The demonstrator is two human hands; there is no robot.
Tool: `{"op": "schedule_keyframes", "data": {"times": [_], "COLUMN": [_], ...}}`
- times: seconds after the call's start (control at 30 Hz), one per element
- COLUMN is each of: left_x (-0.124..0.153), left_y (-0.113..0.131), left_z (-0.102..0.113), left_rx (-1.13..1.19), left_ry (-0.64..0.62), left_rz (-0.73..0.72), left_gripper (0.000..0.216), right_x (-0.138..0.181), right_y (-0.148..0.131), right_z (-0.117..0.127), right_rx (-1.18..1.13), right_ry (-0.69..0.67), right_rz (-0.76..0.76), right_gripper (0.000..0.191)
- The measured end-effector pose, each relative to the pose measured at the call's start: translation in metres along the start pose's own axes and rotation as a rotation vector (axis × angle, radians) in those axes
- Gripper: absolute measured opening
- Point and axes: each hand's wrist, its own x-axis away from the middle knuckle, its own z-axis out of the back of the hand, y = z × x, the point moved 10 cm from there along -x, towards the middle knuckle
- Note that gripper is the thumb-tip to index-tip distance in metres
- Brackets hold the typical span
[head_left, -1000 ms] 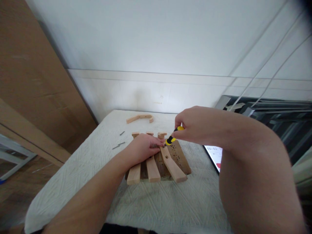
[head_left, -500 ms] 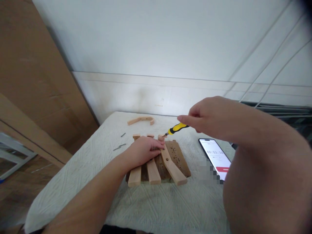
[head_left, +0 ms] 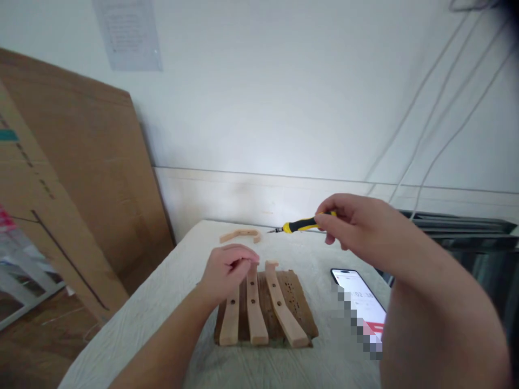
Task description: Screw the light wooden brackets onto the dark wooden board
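Off to the right, my right hand [head_left: 344, 221] is closed round the yellow-and-black handle of a screwdriver [head_left: 302, 224]. Its tip points left, in the air above the cloth. My left hand [head_left: 229, 270] is closed, thumb and fingers pressed together beside the top of the middle wooden hook piece [head_left: 256, 321]; whatever lies between the fingertips is hidden. That hand covers the upper part of the left hook piece [head_left: 230, 327]. The right hook piece [head_left: 284, 310] is uncovered, with two dark holes. All three lie on a worn brown board [head_left: 300, 300].
A loose wooden hook piece [head_left: 239, 233] lies at the table's far side. A phone [head_left: 359, 294] with a lit timer is on the right of the white cloth [head_left: 324, 367]. Large cardboard [head_left: 93, 162] stands at left; dark stacked panels [head_left: 454, 237] are behind my right arm.
The screwdriver has left the top of the right hook piece and now hangs in the air. My left hand has moved left off that piece, and the view has tilted up.
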Motion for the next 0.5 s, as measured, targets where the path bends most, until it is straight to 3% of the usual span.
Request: {"op": "schedule_keyframes", "data": {"times": [0.1, 0.2, 0.27, 0.3, 0.5], "left_x": [0.005, 0.014, 0.013, 0.011, 0.020], "left_y": [-0.033, -0.079, -0.106, -0.119, -0.155], "left_z": [0.046, 0.071, 0.072, 0.065, 0.038], "left_rx": [-0.131, -0.305, -0.472, -0.550, -0.575], "left_ry": [0.343, 0.450, 0.323, 0.174, -0.178], "left_rz": [0.194, 0.493, 0.630, 0.671, 0.707], "left_gripper": [0.024, 0.028, 0.036, 0.039, 0.027], "right_x": [0.000, 0.004, 0.008, 0.010, 0.009], "right_y": [-0.007, -0.018, -0.027, -0.031, -0.043], "right_z": [0.004, 0.011, 0.013, 0.014, 0.008], "right_rx": [-0.088, -0.208, -0.265, -0.280, -0.242], "right_ry": [0.062, 0.157, 0.205, 0.229, 0.250], "right_rz": [0.037, 0.113, 0.183, 0.216, 0.266], "right_gripper": [0.016, 0.016, 0.011, 0.009, 0.006]}}
